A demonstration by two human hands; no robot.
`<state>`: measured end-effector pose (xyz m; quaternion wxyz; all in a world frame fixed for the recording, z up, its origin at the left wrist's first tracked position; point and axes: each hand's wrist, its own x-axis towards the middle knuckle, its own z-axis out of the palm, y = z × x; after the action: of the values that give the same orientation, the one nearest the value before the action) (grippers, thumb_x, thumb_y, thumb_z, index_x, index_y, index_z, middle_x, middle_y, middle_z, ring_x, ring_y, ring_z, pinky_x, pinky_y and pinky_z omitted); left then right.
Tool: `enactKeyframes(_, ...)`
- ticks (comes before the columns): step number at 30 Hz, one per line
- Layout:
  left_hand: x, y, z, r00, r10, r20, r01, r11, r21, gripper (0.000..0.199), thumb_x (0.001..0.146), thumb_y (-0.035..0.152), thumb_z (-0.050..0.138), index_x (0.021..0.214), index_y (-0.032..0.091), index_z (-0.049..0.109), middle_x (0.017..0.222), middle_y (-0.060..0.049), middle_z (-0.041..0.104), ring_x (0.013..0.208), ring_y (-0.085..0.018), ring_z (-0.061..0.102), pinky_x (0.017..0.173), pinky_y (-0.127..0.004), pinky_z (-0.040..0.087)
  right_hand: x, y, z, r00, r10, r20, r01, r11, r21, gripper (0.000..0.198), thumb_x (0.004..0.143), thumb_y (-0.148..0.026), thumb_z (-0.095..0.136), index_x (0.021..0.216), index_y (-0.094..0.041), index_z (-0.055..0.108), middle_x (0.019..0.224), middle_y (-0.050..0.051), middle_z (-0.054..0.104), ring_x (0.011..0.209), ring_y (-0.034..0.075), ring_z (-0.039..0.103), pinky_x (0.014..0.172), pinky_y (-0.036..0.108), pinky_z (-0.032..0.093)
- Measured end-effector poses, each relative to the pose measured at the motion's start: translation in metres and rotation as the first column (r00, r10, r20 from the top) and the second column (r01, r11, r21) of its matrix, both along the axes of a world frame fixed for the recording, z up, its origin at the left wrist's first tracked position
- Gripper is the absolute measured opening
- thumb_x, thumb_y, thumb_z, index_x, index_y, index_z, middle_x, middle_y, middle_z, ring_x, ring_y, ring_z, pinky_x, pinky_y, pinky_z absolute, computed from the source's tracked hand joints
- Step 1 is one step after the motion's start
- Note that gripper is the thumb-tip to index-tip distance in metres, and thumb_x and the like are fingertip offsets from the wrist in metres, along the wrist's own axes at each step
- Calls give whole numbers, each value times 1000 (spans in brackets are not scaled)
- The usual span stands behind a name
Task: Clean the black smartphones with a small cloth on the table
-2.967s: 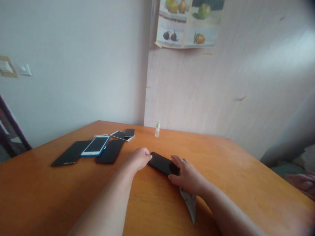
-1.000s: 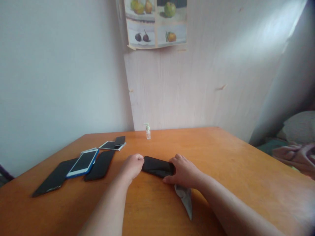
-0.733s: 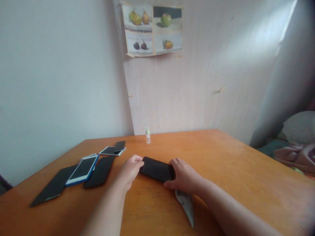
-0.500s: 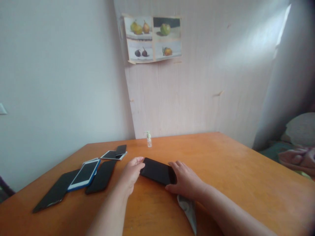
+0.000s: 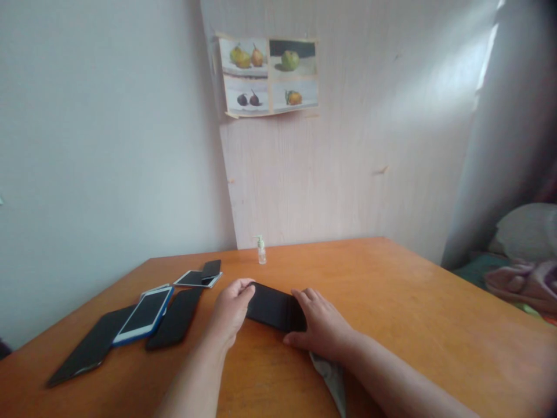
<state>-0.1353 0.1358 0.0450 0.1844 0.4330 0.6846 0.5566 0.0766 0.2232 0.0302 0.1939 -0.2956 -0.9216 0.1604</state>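
Observation:
A black phone [image 5: 274,307] with a dark, glossy screen lies face up between my hands, just above or on the table; I cannot tell which. My left hand [image 5: 232,307] pinches its left end, thumb on top. Around its right end curls my right hand [image 5: 319,325], with fingers at the far edge and the thumb near the close edge. From beneath my right hand a grey cloth [image 5: 331,377] hangs toward me; its upper part is hidden.
On the left of the wooden table [image 5: 365,290] lie a blue-cased white device [image 5: 145,313], dark flat devices [image 5: 176,319] and a white tablet [image 5: 191,278] with a small black phone [image 5: 212,269] on it. A pump bottle [image 5: 261,251] stands at the back.
The view has shifted slightly, moving the scene a little left and down. Both hands keep their hold on the phone, with no other clear change.

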Motion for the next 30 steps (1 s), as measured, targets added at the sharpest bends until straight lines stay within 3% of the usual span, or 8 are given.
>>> enactKeyframes(6,-1,5,1,999,19,31,-21,998,65,47,82,53,56,112,18,65,121,-8,67,116,-23,59,98,-30,45,-2,-1,10,998,-40,-49,46,992,114,77,60,-57,76,124,-21,53,113,11,57,106,30,52,94,40,39)
enactKeyframes(9,0,8,0,995,44,85,-50,996,72,55,83,62,51,114,18,62,122,-9,66,112,-23,60,89,-30,49,0,5,15,987,-126,-102,141,979,148,74,61,-57,74,121,-20,53,110,11,58,104,29,52,92,40,40)
enactKeyframes(11,1,10,-2,995,69,70,-67,997,-32,58,83,66,45,112,18,61,113,-9,69,98,-24,66,77,-31,52,4,12,18,962,-230,-146,250,958,138,68,63,-54,72,118,-19,53,108,11,58,102,28,53,89,39,41)
enactKeyframes(15,6,14,-12,979,24,-204,-44,995,-94,50,83,65,45,97,20,61,95,-7,71,89,-23,65,75,-29,48,18,32,26,842,-470,-265,493,870,22,59,67,-55,67,113,-19,55,105,12,59,100,28,56,85,37,44)
enactKeyframes(19,14,20,-24,859,-150,-489,44,974,-222,41,88,56,40,72,22,54,65,1,60,64,-17,56,58,-24,36,33,55,31,698,-642,-317,642,757,-121,60,70,-60,62,114,-19,57,108,14,60,104,30,57,84,38,45)
enactKeyframes(24,17,26,-41,798,-282,-533,154,950,-272,36,92,48,38,69,21,47,62,4,54,59,-13,52,56,-23,30,45,77,28,653,-729,-204,695,684,-222,56,75,-64,55,108,-19,62,102,13,65,97,29,63,73,35,48)
enactKeyframes(30,14,29,-48,793,-305,-528,167,942,-293,36,92,46,37,70,21,50,63,3,55,61,-14,53,57,-23,30,64,98,25,610,-781,-134,754,624,-204,50,75,-61,56,101,-19,65,95,13,69,92,29,67,64,32,48)
